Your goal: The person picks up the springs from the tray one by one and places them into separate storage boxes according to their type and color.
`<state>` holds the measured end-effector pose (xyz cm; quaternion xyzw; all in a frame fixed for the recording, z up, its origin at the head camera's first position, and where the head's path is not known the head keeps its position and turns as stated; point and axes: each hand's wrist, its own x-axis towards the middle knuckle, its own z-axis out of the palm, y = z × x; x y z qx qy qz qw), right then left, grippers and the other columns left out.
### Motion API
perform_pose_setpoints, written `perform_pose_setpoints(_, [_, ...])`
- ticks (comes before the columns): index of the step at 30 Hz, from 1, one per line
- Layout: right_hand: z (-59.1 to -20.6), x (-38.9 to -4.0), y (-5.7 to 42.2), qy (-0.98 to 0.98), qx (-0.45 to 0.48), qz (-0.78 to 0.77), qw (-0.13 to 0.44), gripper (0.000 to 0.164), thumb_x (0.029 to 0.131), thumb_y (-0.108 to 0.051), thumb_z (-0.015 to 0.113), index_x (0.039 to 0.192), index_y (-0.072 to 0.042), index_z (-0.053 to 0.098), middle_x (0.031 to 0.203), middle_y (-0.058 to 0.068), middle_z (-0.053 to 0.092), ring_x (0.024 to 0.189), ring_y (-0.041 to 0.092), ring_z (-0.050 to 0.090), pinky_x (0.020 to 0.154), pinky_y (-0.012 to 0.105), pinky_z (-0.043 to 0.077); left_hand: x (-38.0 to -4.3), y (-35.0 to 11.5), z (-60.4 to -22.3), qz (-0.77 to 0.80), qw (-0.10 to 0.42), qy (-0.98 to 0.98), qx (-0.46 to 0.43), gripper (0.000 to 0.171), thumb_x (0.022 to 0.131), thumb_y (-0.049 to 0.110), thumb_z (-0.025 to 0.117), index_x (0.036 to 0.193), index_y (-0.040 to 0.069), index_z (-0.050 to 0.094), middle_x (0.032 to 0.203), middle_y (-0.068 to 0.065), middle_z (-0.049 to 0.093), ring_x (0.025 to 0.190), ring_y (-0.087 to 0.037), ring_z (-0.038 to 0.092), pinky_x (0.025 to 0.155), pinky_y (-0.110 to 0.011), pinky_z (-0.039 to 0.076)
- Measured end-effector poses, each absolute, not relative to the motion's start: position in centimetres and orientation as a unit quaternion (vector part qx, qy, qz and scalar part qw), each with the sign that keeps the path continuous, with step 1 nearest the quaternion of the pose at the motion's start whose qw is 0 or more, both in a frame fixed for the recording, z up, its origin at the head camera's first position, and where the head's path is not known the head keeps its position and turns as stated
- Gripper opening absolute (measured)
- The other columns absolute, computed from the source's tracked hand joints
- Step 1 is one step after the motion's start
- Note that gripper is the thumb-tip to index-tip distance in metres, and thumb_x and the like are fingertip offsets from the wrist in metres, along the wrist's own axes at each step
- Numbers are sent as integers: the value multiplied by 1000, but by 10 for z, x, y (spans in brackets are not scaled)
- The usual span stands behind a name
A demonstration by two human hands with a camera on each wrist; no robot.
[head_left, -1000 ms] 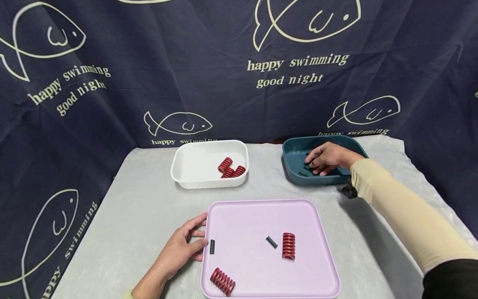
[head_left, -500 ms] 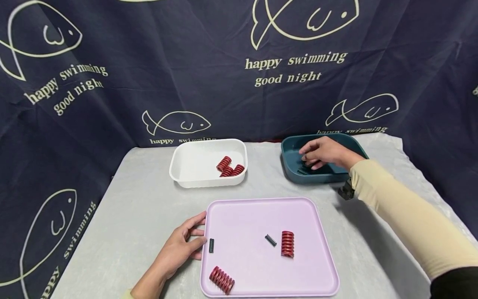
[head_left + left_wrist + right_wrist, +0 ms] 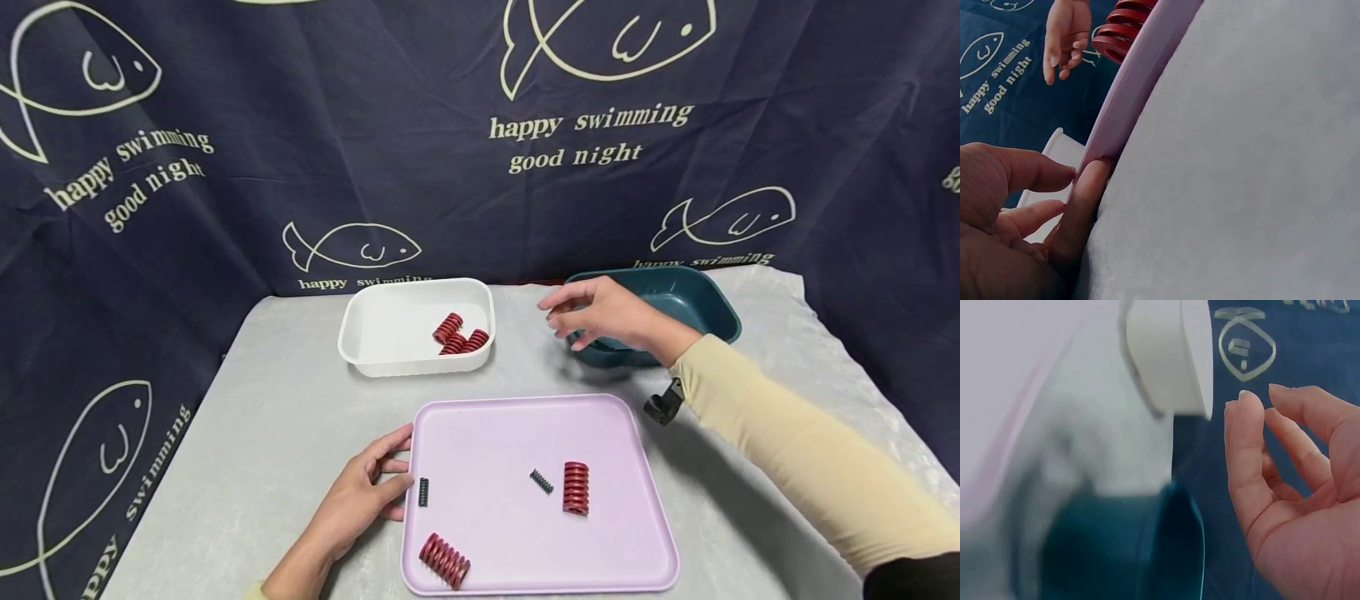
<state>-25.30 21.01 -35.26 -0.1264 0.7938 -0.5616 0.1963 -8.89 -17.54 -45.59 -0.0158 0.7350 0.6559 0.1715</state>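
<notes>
My left hand [image 3: 358,502] holds the left edge of a lilac tray [image 3: 480,433]; in the left wrist view its thumb and fingers meet the rim [image 3: 1127,103]. Two red coil springs lie on the tray, one upright spring [image 3: 576,488] at right and one slanted spring [image 3: 445,561] at front left. A small dark spring [image 3: 423,492] lies beside the left rim, another small dark spring [image 3: 542,482] near the middle. My right hand [image 3: 600,312], fingers loosely bent, hovers over the left end of a teal bin [image 3: 675,302]. Nothing shows between its fingers [image 3: 1246,444].
A white bin [image 3: 390,329] stands at the back left, with several red springs [image 3: 456,335] in its right front corner. Grey cloth [image 3: 285,417] covers the table. Behind hangs a navy curtain [image 3: 450,192] with fish drawings. My right hand hides part of the teal bin's inside.
My right hand has risen from inside the teal bin and moved left toward the gap between the bins. The left hand and the springs on the tray stay as they were.
</notes>
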Motion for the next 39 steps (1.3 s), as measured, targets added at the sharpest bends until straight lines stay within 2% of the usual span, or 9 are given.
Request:
perform_pose_setpoints(16, [-381,-213,144,736,-161,-590,290,38,91,-4,76,128,-2,70,116,24,68,98,38,72,65,42,65,-89,-177,-458,654,176,735,-19,64,94,-3,67,153,12,49,142,-13,51,115,-28,58,63,-44,64])
perform_pose_setpoints(23, [-401,-191,116,712,-158,-599,330,40,91,-4,76,129,6,66,107,20,73,89,30,74,59,38,64,-90,-177,-458,656,175,734,-12,63,95,-3,67,154,11,48,142,-15,51,114,-26,59,64,-45,65])
perform_pose_setpoints(29, [-413,-171,93,688,-150,-608,366,34,91,-1,76,124,6,69,94,13,75,87,31,75,54,34,62,-90,-177,-456,657,177,733,-8,64,95,-2,67,154,10,47,144,-16,50,113,-26,59,64,-43,65])
perform_pose_setpoints(39, [-429,-146,61,655,-139,-628,397,32,89,5,75,120,5,70,88,15,74,82,30,75,50,33,62,-90,-177,-458,652,182,736,-20,65,94,-4,66,154,12,48,142,-15,51,113,-28,60,65,-45,65])
